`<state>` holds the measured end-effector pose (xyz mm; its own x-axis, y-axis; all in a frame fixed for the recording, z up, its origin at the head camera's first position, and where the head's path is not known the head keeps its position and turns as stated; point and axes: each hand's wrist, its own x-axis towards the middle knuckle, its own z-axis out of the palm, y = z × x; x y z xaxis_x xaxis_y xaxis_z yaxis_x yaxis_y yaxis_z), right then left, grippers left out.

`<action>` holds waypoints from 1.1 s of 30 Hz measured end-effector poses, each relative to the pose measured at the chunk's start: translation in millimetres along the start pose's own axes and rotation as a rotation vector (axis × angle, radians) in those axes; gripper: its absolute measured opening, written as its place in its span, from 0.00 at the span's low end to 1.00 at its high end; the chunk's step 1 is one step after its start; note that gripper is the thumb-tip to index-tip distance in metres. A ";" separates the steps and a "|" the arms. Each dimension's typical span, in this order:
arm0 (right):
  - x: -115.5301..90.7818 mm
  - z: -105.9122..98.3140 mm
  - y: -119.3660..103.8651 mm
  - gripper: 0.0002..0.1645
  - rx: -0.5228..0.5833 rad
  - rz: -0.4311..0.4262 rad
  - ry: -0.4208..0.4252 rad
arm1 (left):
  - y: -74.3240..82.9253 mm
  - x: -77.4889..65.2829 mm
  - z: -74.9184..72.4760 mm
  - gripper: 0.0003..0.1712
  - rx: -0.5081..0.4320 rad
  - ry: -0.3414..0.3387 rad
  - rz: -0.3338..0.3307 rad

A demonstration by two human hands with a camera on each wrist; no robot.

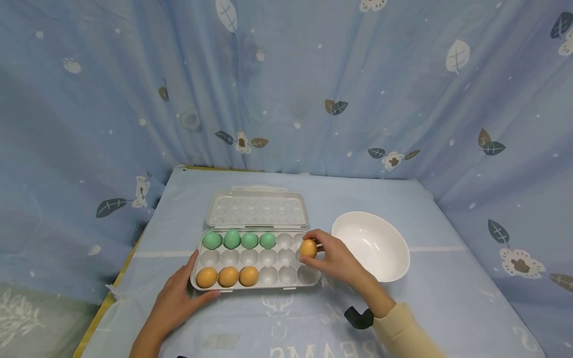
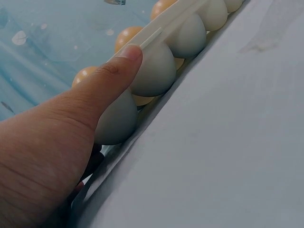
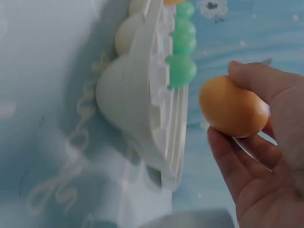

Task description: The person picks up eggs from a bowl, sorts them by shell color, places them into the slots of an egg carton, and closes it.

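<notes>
An egg tray (image 1: 267, 258) with cups in three rows lies at the middle of the table, its lid (image 1: 257, 209) folded back behind it. Several green eggs (image 1: 232, 239) fill the left part of the back row, and three orange eggs (image 1: 228, 276) sit at the left of the front row. My left hand (image 1: 176, 298) grips the tray's front left corner; in the left wrist view its thumb (image 2: 128, 54) lies on the rim. Between thumb and fingers my right hand (image 1: 335, 256) pinches an orange egg (image 3: 232, 105), held above the tray's right end.
To the right of the tray stands a white bowl (image 1: 373, 246), no egg visible inside. A black curved object (image 1: 359, 317) shows by the right wrist. A patterned blue curtain (image 1: 286, 89) hangs behind the table (image 1: 447, 288).
</notes>
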<state>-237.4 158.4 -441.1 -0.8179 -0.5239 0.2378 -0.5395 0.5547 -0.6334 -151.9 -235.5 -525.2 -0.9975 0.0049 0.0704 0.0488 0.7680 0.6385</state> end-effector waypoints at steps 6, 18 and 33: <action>1.8 18.0 -8.9 0.26 0.016 -0.017 -0.055 | 0.0 1.2 -0.4 0.71 -0.005 0.000 0.001; 8.8 57.4 -23.5 0.28 0.056 -0.075 -0.086 | 0.3 0.1 -0.8 0.71 -0.009 -0.002 -0.006; 13.3 84.7 -24.2 0.27 0.020 -0.107 -0.074 | 2.0 -0.1 -1.1 0.71 -0.005 0.009 0.016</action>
<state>-218.3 83.2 -485.0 -0.7385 -0.6261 0.2503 -0.6182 0.4806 -0.6220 -151.7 -234.7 -523.1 -0.9961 0.0109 0.0877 0.0648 0.7644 0.6414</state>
